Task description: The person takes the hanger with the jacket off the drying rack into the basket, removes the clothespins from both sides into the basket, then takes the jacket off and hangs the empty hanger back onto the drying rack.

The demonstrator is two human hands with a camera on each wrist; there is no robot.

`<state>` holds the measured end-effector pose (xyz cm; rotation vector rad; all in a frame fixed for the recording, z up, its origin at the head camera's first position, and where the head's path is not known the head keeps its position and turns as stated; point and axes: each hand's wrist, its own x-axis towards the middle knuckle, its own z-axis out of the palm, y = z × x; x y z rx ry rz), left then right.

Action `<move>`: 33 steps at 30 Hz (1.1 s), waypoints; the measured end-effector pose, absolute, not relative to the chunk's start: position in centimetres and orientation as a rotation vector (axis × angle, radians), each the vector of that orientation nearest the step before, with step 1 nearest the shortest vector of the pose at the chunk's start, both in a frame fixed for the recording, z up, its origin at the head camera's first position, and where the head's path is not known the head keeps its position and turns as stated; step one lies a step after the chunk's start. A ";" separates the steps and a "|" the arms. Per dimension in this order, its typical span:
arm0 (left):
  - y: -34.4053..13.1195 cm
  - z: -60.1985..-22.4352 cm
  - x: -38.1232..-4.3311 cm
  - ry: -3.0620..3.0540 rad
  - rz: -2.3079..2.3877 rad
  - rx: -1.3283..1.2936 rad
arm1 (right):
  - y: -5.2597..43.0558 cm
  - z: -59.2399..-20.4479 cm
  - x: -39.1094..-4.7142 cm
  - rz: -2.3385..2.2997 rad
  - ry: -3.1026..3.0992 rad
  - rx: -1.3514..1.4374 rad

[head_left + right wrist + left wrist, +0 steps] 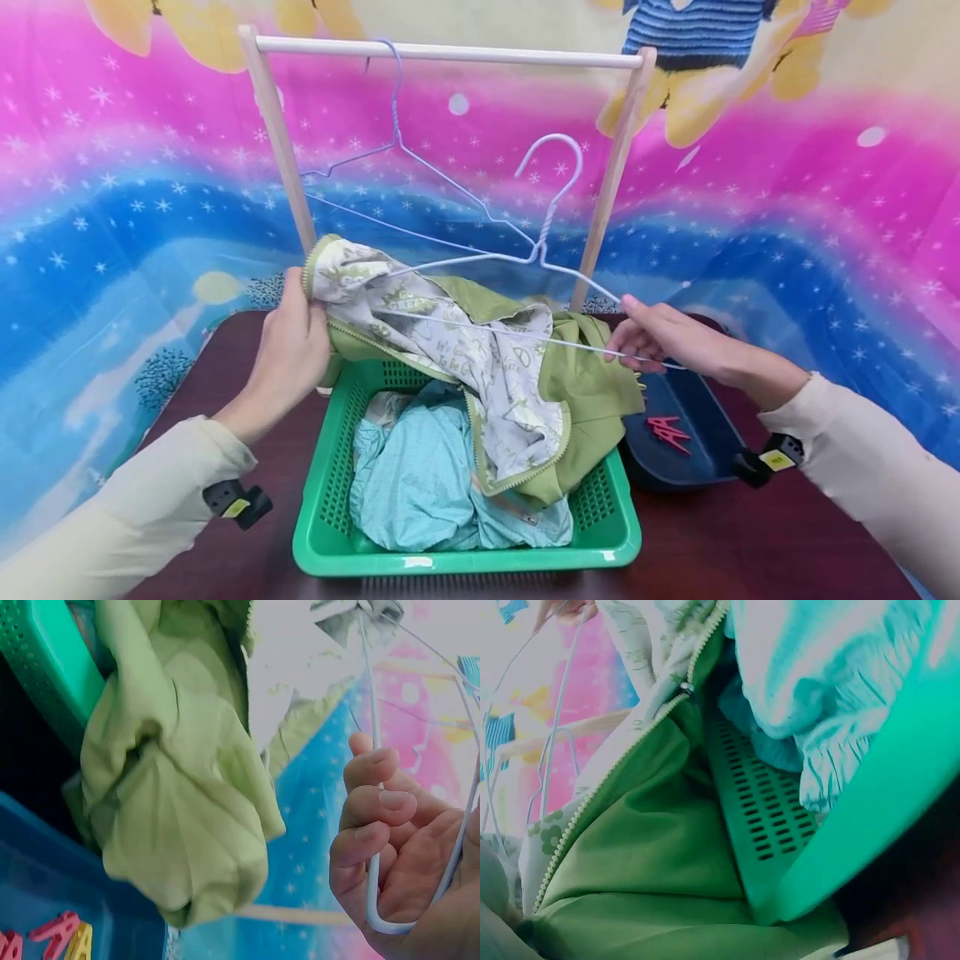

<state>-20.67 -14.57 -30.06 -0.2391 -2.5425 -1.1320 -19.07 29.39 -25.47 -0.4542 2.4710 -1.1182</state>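
Observation:
My left hand (294, 337) grips the zippered edge of a green jacket (592, 367) and lifts that side. The jacket hangs open over the basket, its pale printed lining (517, 417) showing. A light-coloured wire hanger (546, 225) has its left arm inside the jacket by the lining, while its right end sticks out. There my right hand (660, 337) holds the hanger, with the fingers curled round the lower wire in the right wrist view. A green sleeve (187, 825) dangles beside that hand. The left wrist view shows the zipper (592, 795) close up.
Below the jacket, a green basket (465, 562) holds light-blue clothing (416, 475). To its right is a dark blue bin (686, 471) with red clothespins (667, 433) and a yellow clothespin (80, 945). Behind stands a wooden rack (487, 54), another wire hanger (396, 108) hooked on its bar.

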 end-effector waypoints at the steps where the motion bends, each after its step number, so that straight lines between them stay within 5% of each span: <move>1: -14.8 -30.0 -20.7 -2.542 -1.191 -0.214 | 29.8 -25.4 -19.1 -1.122 2.482 -0.438; 10: -15.5 -29.2 -20.6 -2.400 -1.942 -0.156 | 33.0 -25.0 -19.5 -1.223 2.528 -0.336; 18: -13.3 -28.8 -18.7 -2.582 -2.116 -0.548 | 34.0 -25.0 -19.7 -1.327 2.448 -0.507; 28: -9.8 -31.5 -16.2 -3.096 -1.374 -1.244 | 34.1 -25.4 -19.6 -1.284 2.430 -0.422; 33: -8.4 -32.6 -15.7 -3.340 -0.984 -1.356 | 34.2 -26.3 -19.5 -1.264 2.403 -0.390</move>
